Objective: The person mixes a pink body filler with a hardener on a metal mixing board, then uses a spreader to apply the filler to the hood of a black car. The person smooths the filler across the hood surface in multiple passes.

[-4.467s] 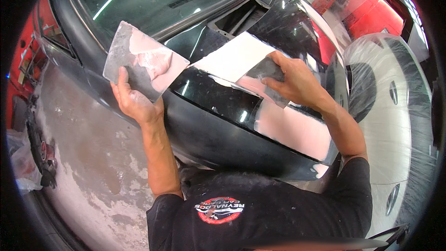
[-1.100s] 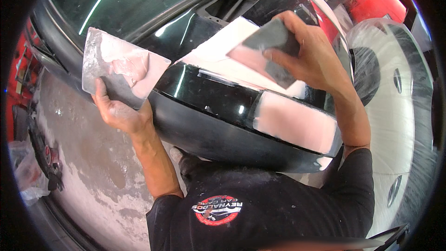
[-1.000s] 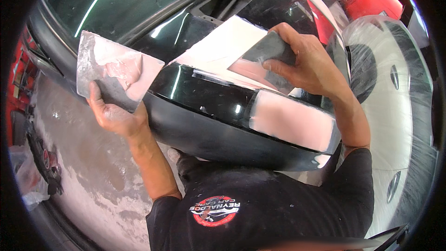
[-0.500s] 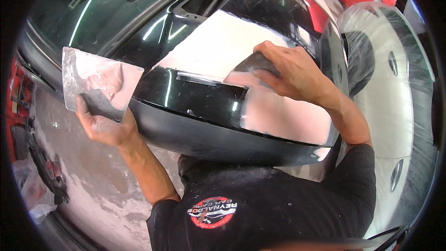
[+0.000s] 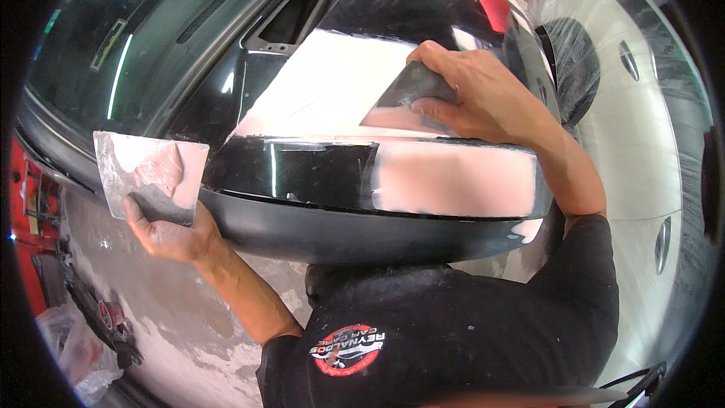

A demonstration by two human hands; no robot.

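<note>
My left hand (image 5: pixel 172 240) grips the lower edge of a flat mixing board (image 5: pixel 162 209), thumb on top. A mound of pink body filler (image 5: pixel 160 169) lies on the board. My right hand (image 5: pixel 487 98) is closed round a dark, flexible filler spreader (image 5: pixel 414 88), fingers on its far side and thumb on the near one. Its pink-smeared lower edge is against or just over a broad pale filler patch (image 5: pixel 321 79) on the glossy black car panel (image 5: pixel 321 170). Nearer me, below a crease, lies a smooth pink filler patch (image 5: pixel 457 177).
The car's windshield (image 5: pixel 143 38) is at the upper left, beside a dark opening (image 5: pixel 302 11). A white car (image 5: pixel 634 151) under clear plastic stands close on the right. Red equipment (image 5: pixel 30 189) and a plastic bag (image 5: pixel 79 347) are at the left, beside the stained floor (image 5: pixel 189 295).
My right hand has drawn the spreader back from the panel's crease onto the pale patch. The board in my left hand appears lower in view; the whole view has also shifted.
</note>
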